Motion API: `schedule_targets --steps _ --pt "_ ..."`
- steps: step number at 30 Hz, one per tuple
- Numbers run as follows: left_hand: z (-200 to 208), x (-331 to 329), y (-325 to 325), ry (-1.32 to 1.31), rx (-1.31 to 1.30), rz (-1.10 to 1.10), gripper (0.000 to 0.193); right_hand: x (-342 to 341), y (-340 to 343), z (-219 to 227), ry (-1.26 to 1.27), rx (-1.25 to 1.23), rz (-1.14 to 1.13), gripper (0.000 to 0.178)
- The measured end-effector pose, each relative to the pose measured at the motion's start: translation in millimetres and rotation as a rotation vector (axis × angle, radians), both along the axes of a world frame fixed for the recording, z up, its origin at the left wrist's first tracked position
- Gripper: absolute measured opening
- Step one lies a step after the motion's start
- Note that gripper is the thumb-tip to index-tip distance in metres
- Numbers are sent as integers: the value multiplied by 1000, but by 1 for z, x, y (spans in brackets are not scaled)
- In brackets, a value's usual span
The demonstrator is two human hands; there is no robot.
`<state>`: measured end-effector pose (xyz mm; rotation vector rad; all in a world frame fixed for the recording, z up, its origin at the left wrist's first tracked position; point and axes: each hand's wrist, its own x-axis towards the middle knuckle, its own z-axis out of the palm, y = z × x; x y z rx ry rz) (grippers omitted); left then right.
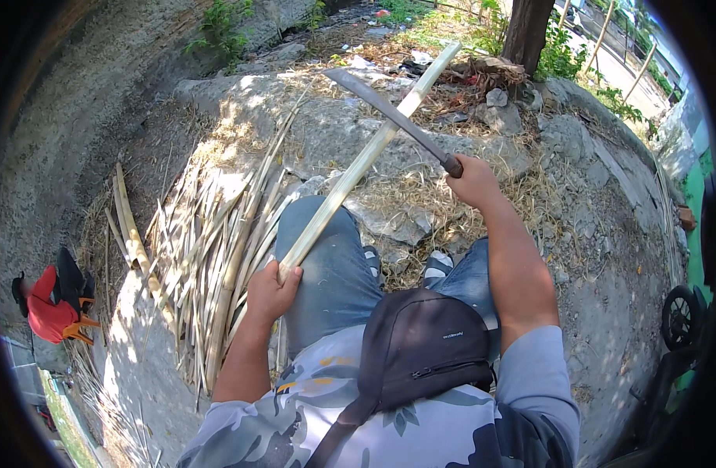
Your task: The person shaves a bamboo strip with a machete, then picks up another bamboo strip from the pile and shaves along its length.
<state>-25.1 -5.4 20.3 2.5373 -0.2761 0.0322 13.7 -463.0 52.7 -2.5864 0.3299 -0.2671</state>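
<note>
My left hand (272,292) is closed round the near end of a long, pale split bamboo strip (346,185), with the thumb along it. The strip slants up and away to the right, over my left knee. My right hand (475,182) grips the dark handle of a machete (373,100), whose broad grey blade points to the far left. The blade crosses the strip in its upper part; whether it bites into it I cannot tell. To the left of my leg lies a heap of split bamboo strips (217,249).
A thicker bamboo piece (135,234) lies left of the heap. Another person in red (46,304) sits on an orange chair at far left. Wood shavings (545,199) litter the rocky ground. A tree trunk (527,35) stands ahead; a wheel (680,318) shows at right.
</note>
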Motion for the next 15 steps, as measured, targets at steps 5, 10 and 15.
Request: schedule_targets --steps 5,10,15 --pt "-13 10 -8 48 4 -10 53 14 1 -7 80 39 -23 30" --pt "-5 14 -11 132 15 42 50 15 33 1 -15 -228 277 19" --pt "-13 17 -6 71 -37 35 47 15 26 8 -82 -389 411 21"
